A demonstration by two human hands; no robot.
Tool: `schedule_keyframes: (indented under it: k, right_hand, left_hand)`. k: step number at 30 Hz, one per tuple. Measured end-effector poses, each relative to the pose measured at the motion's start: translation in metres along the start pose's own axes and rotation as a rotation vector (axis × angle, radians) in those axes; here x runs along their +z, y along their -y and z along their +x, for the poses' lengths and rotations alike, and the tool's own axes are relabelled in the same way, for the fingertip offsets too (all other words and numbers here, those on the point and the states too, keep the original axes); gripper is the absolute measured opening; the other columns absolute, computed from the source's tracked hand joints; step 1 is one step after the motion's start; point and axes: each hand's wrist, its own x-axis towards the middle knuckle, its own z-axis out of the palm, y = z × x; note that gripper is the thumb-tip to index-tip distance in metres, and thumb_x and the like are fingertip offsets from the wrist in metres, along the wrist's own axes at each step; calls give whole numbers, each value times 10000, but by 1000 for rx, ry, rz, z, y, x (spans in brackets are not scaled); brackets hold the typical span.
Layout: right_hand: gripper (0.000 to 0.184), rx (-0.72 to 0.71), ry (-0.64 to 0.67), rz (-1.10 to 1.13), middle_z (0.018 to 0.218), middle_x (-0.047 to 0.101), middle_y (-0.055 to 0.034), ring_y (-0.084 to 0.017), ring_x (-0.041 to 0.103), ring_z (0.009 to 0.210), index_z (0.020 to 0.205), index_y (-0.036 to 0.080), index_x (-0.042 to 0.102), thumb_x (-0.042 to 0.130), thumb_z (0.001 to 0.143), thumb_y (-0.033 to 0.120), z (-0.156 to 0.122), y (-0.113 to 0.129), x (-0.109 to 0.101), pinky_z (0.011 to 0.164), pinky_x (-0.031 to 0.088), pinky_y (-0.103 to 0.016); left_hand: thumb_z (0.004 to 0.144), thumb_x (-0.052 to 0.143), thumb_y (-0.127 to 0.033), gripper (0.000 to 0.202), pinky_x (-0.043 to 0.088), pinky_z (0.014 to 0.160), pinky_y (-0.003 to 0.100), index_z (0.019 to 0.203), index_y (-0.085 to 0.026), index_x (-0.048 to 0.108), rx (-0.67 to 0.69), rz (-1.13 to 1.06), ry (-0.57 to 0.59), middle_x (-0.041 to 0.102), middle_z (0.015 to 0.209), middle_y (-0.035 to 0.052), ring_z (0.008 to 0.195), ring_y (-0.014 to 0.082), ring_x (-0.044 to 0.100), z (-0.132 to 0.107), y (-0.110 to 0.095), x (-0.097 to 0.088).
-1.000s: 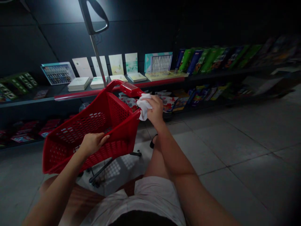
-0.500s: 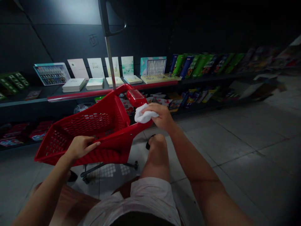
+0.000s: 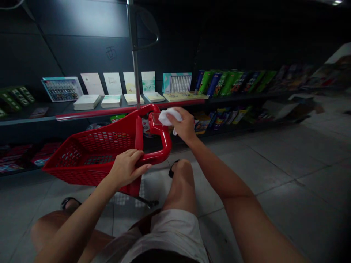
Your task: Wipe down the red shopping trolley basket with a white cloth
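Observation:
A small red plastic shopping cart (image 3: 90,175) stands in front of me, its looped handle (image 3: 166,146) toward the right. My left hand (image 3: 126,167) grips the near side of the cart where the handle joins the basket, fingers over the top and thumb along the near side. A bunched white cloth (image 3: 170,116) is pinched in my right hand (image 3: 187,126). The cloth lies against the handle's far end, partly over the clear-topped red block (image 3: 155,118) there. My right fingertips are partly hidden by the cloth.
Behind the cart runs a dark shelf with a red front edge (image 3: 95,112). It bears stacked notebooks (image 3: 111,101), boxed pen sets (image 3: 64,89) and green and blue packages (image 3: 231,83). A metal pole (image 3: 135,73) rises behind the cart. My bent knees flank the tiled floor (image 3: 263,157).
My left hand has slid right along the cart's rim to the handle's base. The right hand has moved the cloth up to the handle's far end. The cart's handle has turned toward me.

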Motion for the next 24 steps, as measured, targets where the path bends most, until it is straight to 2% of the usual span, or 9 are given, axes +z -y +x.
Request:
schedule_keyframes:
  k: [1, 2, 6, 9, 11, 14, 17, 21, 24]
  right_hand:
    - [399, 24, -43, -31, 1032, 638, -70, -205, 582, 965, 1120, 203, 617, 468, 907, 504, 6, -2, 2, 882, 463, -357]
    - [417, 9, -7, -55, 1098, 620, -79, -220, 559, 1030, 1179, 210, 593, 462, 910, 501, 11, -2, 3, 918, 447, -379]
    - [408, -226, 541, -90, 1262, 563, -79, -245, 476, 1192, 1245, 248, 586, 444, 927, 460, 20, 0, 5, 1025, 358, -447]
    - [388, -299, 741, -25, 1311, 547, -66, -220, 439, 1254, 1239, 241, 601, 332, 977, 340, 27, -13, 10, 1079, 291, -457]
    - [379, -278, 740, 18, 1269, 579, -78, -205, 481, 1205, 1236, 204, 604, 357, 962, 294, 37, -30, 19, 1059, 330, -419]
    - [375, -128, 633, -32, 1196, 618, -106, -207, 541, 1107, 1238, 148, 595, 417, 921, 240, 49, -53, 35, 1000, 389, -382]
    - [401, -1, 543, -106, 1209, 611, -118, -221, 542, 1096, 1289, 141, 546, 430, 916, 236, 49, -50, 40, 983, 395, -397]
    - [334, -209, 646, 42, 1141, 636, -91, -200, 546, 1062, 1188, 177, 623, 481, 921, 319, 32, -11, 20, 977, 396, -367]
    - [299, -291, 714, 117, 1124, 640, -62, -187, 540, 1073, 1155, 211, 641, 503, 917, 328, 29, -6, 11, 985, 390, -349]
  left_hand:
    - [883, 445, -537, 426, 498, 749, 340, 940, -147, 609, 6, -19, -19, 664, 898, 103, 838, 219, 625, 0, 1, 1]
    - [886, 454, -518, 400, 498, 748, 335, 918, -149, 606, 22, -40, -38, 661, 879, 98, 831, 213, 623, -1, 3, 2]
    - [870, 507, -465, 338, 500, 746, 340, 900, -140, 595, 103, -91, -105, 661, 853, 100, 813, 210, 621, -8, 9, 0]
    - [863, 521, -435, 305, 501, 734, 334, 901, -142, 599, 146, -114, -122, 665, 846, 97, 801, 205, 625, -15, 11, -3]
    - [863, 520, -427, 289, 502, 714, 321, 883, -152, 608, 155, -126, -123, 665, 831, 88, 784, 197, 626, -20, 11, -5]
    - [858, 537, -423, 276, 505, 699, 308, 862, -158, 612, 168, -141, -151, 666, 814, 80, 768, 190, 627, -27, 11, -7]
    - [864, 556, -386, 238, 506, 698, 304, 856, -152, 602, 170, -154, -179, 668, 796, 74, 763, 187, 630, -36, 10, -10]
    - [861, 568, -364, 211, 505, 701, 300, 877, -154, 587, 160, -193, -172, 671, 815, 72, 773, 186, 635, -50, 10, -17]
    - [844, 591, -367, 217, 508, 713, 298, 889, -156, 574, 199, -225, -200, 673, 831, 75, 787, 187, 640, -59, 13, -22]
